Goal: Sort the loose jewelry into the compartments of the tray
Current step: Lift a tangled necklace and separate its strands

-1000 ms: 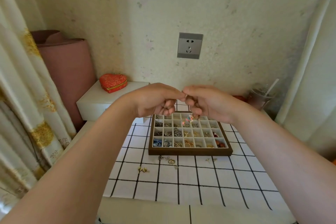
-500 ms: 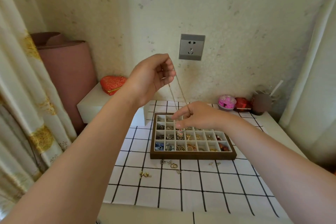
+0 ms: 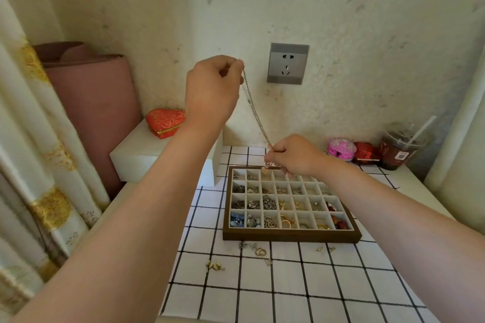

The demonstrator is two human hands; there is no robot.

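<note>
One chain necklace (image 3: 256, 113), one tray (image 3: 288, 238) of twenty-eight compartments, three clusters of loose jewelry (image 3: 259, 252), one heart-shaped box (image 3: 165, 122), two small boxes (image 3: 341, 148), one cup (image 3: 399, 151), one wall socket (image 3: 288, 63).

1. Raised: left hand (image 3: 212, 92), away from right hand (image 3: 294, 156); touching 1.0 s ago.
2. Now stretched between them: thin gold chain necklace (image 3: 256, 113).
3. Lowered: right hand, to back row of brown wooden tray (image 3: 291, 237).
</note>
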